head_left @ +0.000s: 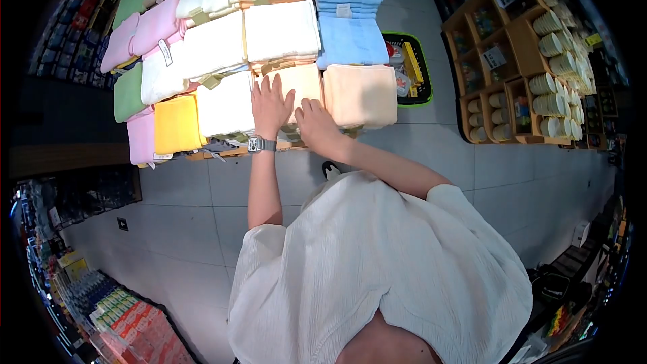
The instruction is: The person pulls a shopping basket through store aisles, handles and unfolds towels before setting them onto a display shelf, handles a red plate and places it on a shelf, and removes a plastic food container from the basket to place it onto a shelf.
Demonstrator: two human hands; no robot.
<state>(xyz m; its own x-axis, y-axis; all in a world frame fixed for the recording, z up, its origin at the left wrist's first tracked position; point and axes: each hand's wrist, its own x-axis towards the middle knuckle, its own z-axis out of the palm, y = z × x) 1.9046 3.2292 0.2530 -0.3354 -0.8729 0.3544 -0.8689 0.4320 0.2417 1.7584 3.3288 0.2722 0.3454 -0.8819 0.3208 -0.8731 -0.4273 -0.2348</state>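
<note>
1. While the left arm reaches nearly straight ahead, the left hand (271,104) lies palm down on the peach towel (309,82), its fingers spread and pointing away from the body, its thumb out to the right.
2. A watch (261,144) sits on the left wrist, its face turned up.
3. The right forearm slants in from the right, and the right hand (318,125) points forward and left, its bent fingers touching the same towel just beside the left thumb.
4. The left hand's fingers are apart and clamped on nothing; whether the right hand's fingers pinch the cloth, I cannot tell.
5. The towel lies flat and folded in the row nearest the body, on the bench (232,152), between a white towel (226,104) on the left and a second peach towel (364,91) on the right.
6. Its far edge runs left to right and its near edge faces the body; with both hands over it, which way its long axis runs is hard to tell.
7. Beyond the second peach towel are blue towels (350,40), with a basket (422,91) to their right.
</note>
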